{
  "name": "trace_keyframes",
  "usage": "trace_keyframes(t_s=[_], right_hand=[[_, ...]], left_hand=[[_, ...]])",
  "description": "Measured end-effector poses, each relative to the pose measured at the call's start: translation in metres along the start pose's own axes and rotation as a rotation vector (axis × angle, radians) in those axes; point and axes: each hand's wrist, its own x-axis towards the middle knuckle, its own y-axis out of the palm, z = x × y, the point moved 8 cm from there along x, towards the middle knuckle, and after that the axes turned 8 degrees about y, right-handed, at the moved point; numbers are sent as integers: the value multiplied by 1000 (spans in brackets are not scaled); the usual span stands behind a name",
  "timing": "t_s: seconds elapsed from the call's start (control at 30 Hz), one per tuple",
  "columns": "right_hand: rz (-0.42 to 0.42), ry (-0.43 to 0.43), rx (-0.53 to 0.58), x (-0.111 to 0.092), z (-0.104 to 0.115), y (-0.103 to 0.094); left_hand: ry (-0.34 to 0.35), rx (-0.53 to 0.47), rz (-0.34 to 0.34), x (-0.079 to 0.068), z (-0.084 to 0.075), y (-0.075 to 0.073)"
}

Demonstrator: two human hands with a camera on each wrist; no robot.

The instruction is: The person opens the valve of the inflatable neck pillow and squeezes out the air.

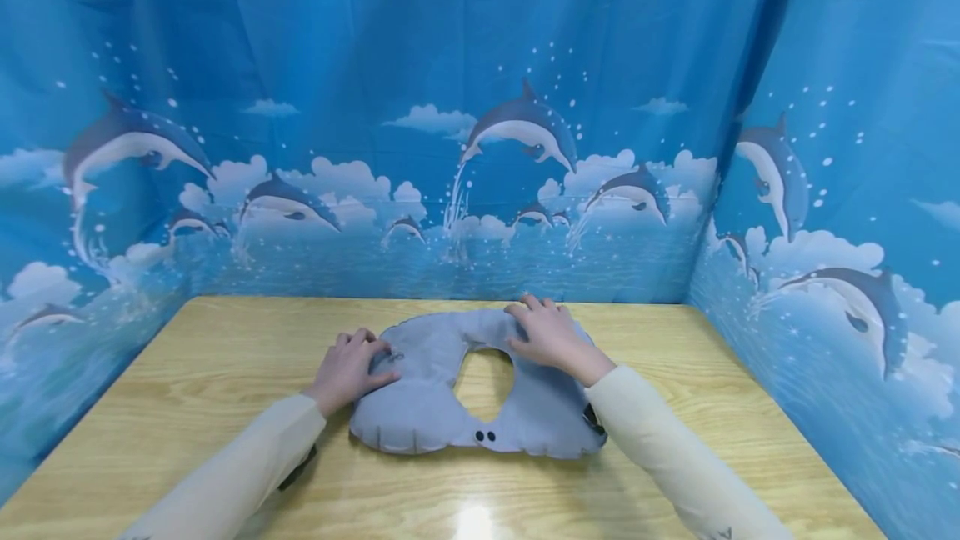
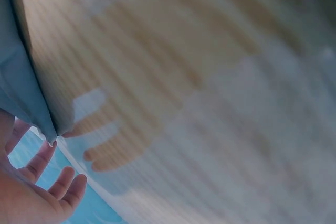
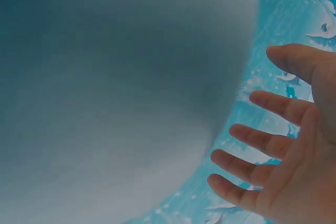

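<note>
A grey inflated neck pillow (image 1: 420,411) lies on the table, its two ends meeting around an oval opening, with two black snaps at the front. At its left edge is my left hand (image 1: 347,372), thumb and forefinger over the top surface. In the left wrist view, the left hand's fingers (image 2: 35,165) extend past the pillow's edge (image 2: 26,85), fairly straight. My right hand (image 1: 551,336) is over the far right part of the pillow. Its fingers (image 3: 257,139) are spread and loosely straight in the right wrist view, beside the pillow's bulging side (image 3: 121,103).
The pale wooden table (image 1: 225,357) reaches to blue dolphin-print curtains (image 1: 375,107) at the back and sides. A black strap piece (image 1: 592,419) shows at the pillow's right edge. Something dark (image 1: 298,469) lies partly hidden beside the left sleeve.
</note>
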Motion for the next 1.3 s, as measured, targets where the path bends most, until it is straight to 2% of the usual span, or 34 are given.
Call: trace_keyframes(t_s=[0.27, 0.57, 0.73, 0.9, 1.3], right_hand=[[-46, 13, -30, -17, -20, 4], [-91, -50, -8, -28, -30, 16], [-139, -90, 17, -30, -34, 22], [-168, -89, 28, -30, -39, 29], [-176, -76, 24, -30, -46, 42]], left_hand=[[2, -11, -3, 0, -1, 0], [8, -14, 2, -1, 0, 2], [2, -17, 3, -1, -2, 0], [5, -9, -2, -2, -3, -3], [28, -27, -15, -2, -4, -4]])
